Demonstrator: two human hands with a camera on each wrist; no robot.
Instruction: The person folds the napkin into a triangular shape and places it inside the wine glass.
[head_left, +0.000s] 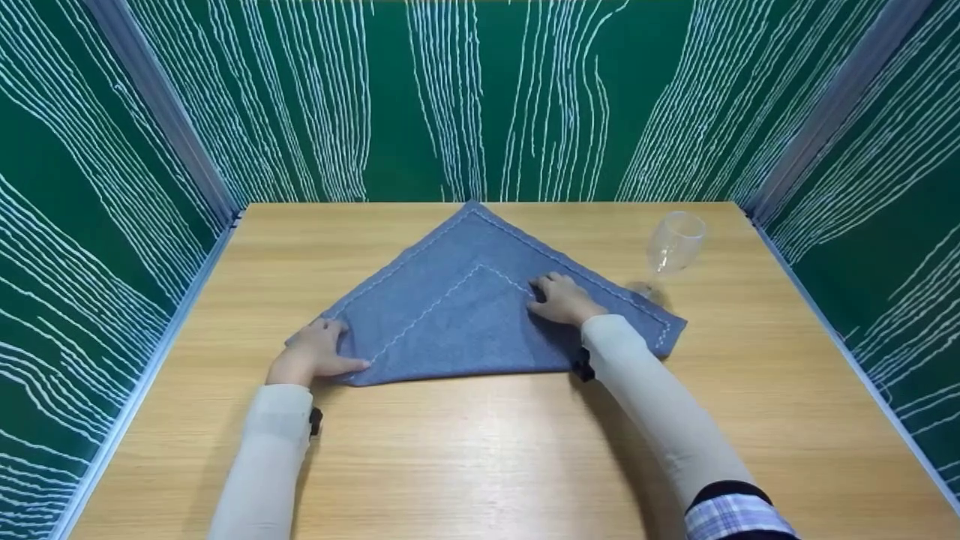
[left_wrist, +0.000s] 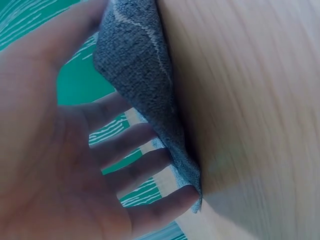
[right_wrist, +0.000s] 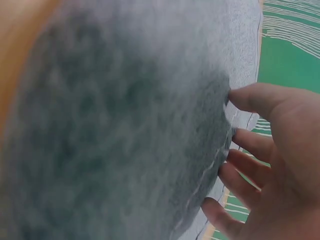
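A blue-grey cloth with wavy pale stitching lies folded into a broad triangle, its peak at the table's far edge. At its left corner my left hand touches the fabric, thumb along the front and fingers spread over the corner. The left wrist view shows those extended fingers against the folded edge of the cloth. On the right half rests my right hand, its fingertips on the fabric beside the inner stitch line. In the right wrist view the spread fingertips meet a raised part of the cloth.
A clear stemmed glass stands at the back right, its foot close to the cloth's right edge. The wooden table is bounded by green walls with white streaks on the left, back and right.
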